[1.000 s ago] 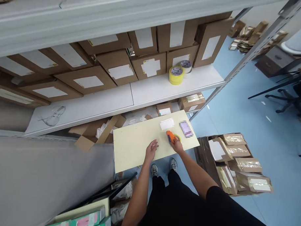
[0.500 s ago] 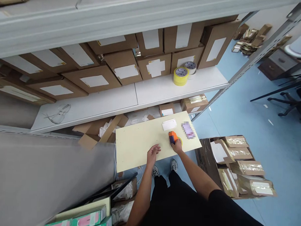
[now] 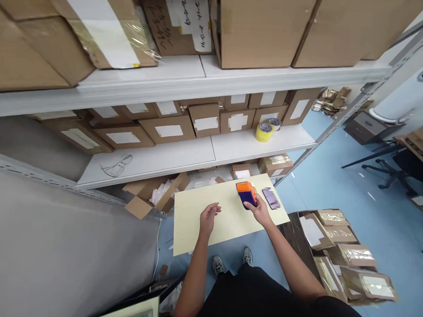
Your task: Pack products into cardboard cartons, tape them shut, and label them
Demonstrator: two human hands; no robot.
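In my right hand [image 3: 261, 211] is an orange and dark blue handheld device [image 3: 246, 195], raised over the cream board [image 3: 198, 227]. My fingers wrap its right side, with the thumb across the lower dark part; I cannot make out its exact kind. My left hand [image 3: 208, 218] hovers above the middle of the board, fingers loosely bent and holding nothing. Just right of the device lies a phone [image 3: 270, 197], its screen pixelated. The white piece on the board is mostly hidden behind the device.
Shelves behind the board hold cardboard boxes [image 3: 169, 130], rolls of yellow tape [image 3: 264, 132] and grey tape [image 3: 275, 123], and a clear pair of glasses [image 3: 118, 167]. An open carton [image 3: 140, 207] sits below left. On the floor at right stands a large box [image 3: 292, 230] of taped parcels.
My right hand has lifted and turned the device, so more of its dark blue side shows. My left hand stays empty over the board. The camera view has tilted upward, showing the upper shelf.
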